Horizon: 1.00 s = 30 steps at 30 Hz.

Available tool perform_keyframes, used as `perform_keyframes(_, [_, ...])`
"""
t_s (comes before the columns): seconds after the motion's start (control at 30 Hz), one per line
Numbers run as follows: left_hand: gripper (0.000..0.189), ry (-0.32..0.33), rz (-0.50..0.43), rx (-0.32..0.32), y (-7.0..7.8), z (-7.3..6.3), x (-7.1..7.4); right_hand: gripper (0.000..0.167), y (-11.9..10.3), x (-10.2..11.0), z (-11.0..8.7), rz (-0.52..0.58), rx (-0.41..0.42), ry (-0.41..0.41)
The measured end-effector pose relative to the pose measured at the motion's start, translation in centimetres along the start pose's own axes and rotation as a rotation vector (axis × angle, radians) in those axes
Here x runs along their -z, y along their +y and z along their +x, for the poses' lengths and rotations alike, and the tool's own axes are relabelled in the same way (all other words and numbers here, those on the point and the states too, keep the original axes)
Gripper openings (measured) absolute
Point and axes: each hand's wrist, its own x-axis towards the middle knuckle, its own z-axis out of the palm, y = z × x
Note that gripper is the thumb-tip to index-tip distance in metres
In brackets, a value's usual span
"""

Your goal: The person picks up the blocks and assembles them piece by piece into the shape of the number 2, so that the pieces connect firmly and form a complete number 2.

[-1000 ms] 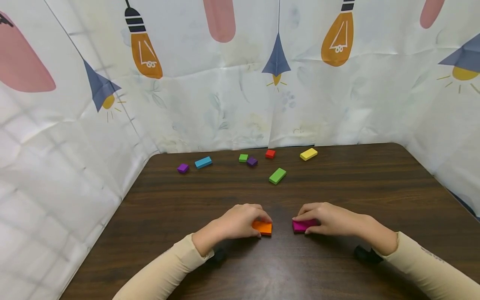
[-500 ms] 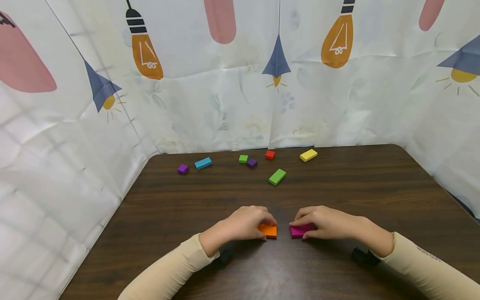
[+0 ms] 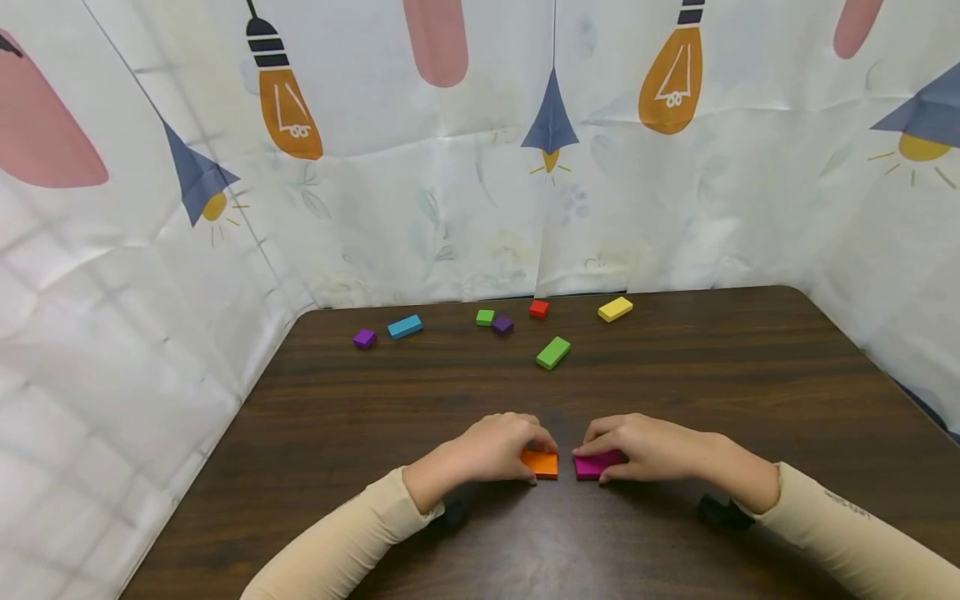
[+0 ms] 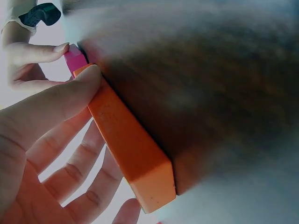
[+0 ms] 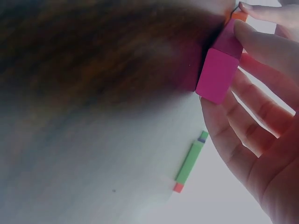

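Observation:
In the head view my left hand (image 3: 498, 448) grips an orange block (image 3: 543, 465) between thumb and fingers on the dark tabletop. Facing it, my right hand (image 3: 648, 448) pinches a magenta block (image 3: 596, 464). A narrow gap separates the two blocks' ends. Seen from the left wrist, the thumb lies on the near face of the orange block (image 4: 128, 140), and the magenta block (image 4: 75, 58) shows past its far end. From the right wrist, the thumb presses one side of the magenta block (image 5: 218, 74), with fingers along the opposite side.
Toward the back of the wooden table (image 3: 420, 400) lie a purple block (image 3: 364, 338), a blue block (image 3: 405, 326), a small green block (image 3: 485, 317), a dark purple block (image 3: 502, 324), a red block (image 3: 538, 308), a yellow block (image 3: 615, 309) and a longer green block (image 3: 553, 353). Patterned curtains surround the table.
Both hands have slid inward along the table, the orange block moving right and the magenta block left. The gap between them has narrowed. The blocks at the back stay put.

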Motion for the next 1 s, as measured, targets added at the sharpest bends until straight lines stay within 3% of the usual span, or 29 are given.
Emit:
perform_keyframes(0.33, [0.042,0.012,-0.031,0.017,-0.7,-0.3,0.0,0.043,-0.1,0.5,-0.4,-0.006,-0.022,-0.02])
perform_keyframes(0.73, [0.044,-0.038,-0.076,0.122,-3.7,-3.5,2.3,0.042,0.3,1.2,-1.8,-0.007,-0.04,-0.015])
perform_keyframes(1.0, [0.034,-0.03,-0.074,0.105,-3.9,-3.7,2.2,0.039,0.6,0.9,-1.6,0.004,-0.026,-0.016])
